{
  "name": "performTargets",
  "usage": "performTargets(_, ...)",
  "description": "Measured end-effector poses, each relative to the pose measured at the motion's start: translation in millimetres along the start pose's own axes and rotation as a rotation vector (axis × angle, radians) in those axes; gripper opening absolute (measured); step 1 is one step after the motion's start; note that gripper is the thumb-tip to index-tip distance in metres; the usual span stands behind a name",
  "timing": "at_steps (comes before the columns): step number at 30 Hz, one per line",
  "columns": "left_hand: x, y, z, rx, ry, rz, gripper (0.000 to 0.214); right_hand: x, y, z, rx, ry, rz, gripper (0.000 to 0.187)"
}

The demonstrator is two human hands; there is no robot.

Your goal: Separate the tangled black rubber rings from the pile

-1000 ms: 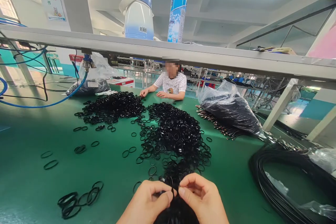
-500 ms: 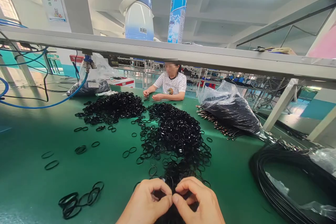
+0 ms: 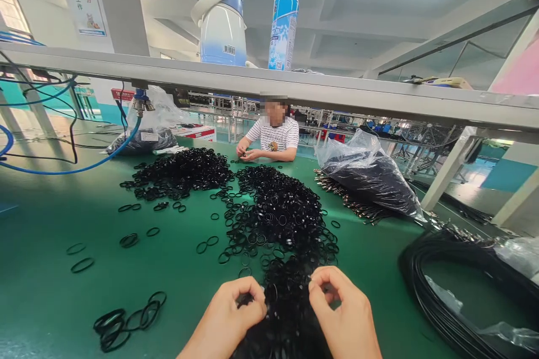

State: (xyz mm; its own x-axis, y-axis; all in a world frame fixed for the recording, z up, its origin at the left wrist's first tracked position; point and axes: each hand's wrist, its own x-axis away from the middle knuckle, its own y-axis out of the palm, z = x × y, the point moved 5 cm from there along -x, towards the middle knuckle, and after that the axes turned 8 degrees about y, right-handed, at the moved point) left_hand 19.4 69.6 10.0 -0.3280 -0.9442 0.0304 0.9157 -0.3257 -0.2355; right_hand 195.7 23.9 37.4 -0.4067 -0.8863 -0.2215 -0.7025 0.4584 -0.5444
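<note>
A long heap of small black rubber-like rings runs down the green tabletop to between my hands. My left hand is at the heap's near left edge, thumb and forefinger pinched together. On the other side, my right hand has its thumb and fingertips closed in a pinch too. A gap with dark rings below separates the hands. Whatever lies in either pinch is too small to make out. Farther off to the left is a second ring heap. A loose cluster of rings rests left of my left hand.
Across the table sits a person in a striped shirt, hands together. To the right are a coil of black cable and a plastic bag of black items. A shelf beam crosses overhead, carrying a jug and a spray can.
My hands, fingertips meeting earlier, have drawn apart: the right moved right and slightly up, the left a little left. The person opposite has brought both hands together.
</note>
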Motion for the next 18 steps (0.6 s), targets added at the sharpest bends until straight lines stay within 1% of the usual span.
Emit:
performTargets(1,0,-0.1,-2,0.044,-0.045,-0.016,0.010,-2,-2,2,0.010,0.021,-0.015,0.014)
performTargets(3,1,1.7,-2,0.171,-0.105,-0.048,0.013,-4,-1,4,0.043,0.016,-0.062,0.016)
performTargets(6,5,6.1,1,0.363,-0.181,-0.076,0.015,-3,4,4,0.071,-0.052,-0.082,0.023)
performTargets(7,6,7.3,1,0.444,-0.218,-0.065,0.019,-1,5,3,0.058,-0.081,-0.068,0.023)
performTargets(9,10,10.1,1,0.634,-0.292,-0.038,0.031,3,5,-4,-0.007,-0.155,-0.019,0.016)
performTargets(10,11,12.3,0,0.735,-0.324,-0.038,0.037,7,5,-9,-0.047,-0.206,0.000,0.011)
performTargets(12,13,16.4,1,0.878,-0.351,-0.062,0.041,15,8,-19,-0.100,-0.334,-0.002,0.010)
performTargets(15,15,20.8,2,0.978,-0.358,-0.095,0.035,27,23,-27,-0.034,-0.500,-0.114,0.015)
performTargets(18,16,22.6,5,0.994,-0.332,-0.105,0.030,31,36,-22,0.125,-0.561,-0.210,0.019)
